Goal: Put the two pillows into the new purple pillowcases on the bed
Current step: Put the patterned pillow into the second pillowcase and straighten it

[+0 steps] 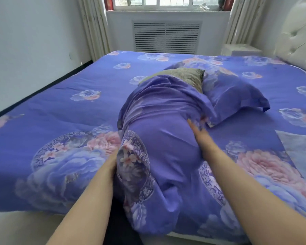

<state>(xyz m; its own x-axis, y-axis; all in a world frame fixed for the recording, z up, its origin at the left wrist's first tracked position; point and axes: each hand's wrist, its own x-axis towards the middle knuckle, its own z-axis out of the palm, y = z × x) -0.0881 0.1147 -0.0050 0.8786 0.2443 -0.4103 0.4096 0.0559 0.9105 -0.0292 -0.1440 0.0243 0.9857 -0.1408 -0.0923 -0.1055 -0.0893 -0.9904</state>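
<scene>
A pillow lies lengthwise on the bed, mostly inside a purple floral pillowcase (159,142). Its grey far end (184,76) sticks out of the case's open mouth. My left hand (113,161) grips the case's left side near the patterned border, fingers hidden in the fabric. My right hand (200,133) lies against the case's right side, fingers reaching into the bunched cloth. Beside it to the right rests a second pillow (233,96), fully covered in a matching purple case.
The bed (60,96) is covered with a purple floral quilt. A white tufted headboard (297,41) stands at the right, a bedside cabinet (240,49) behind it. Beyond the bed are a radiator cover (166,37), curtains and a window.
</scene>
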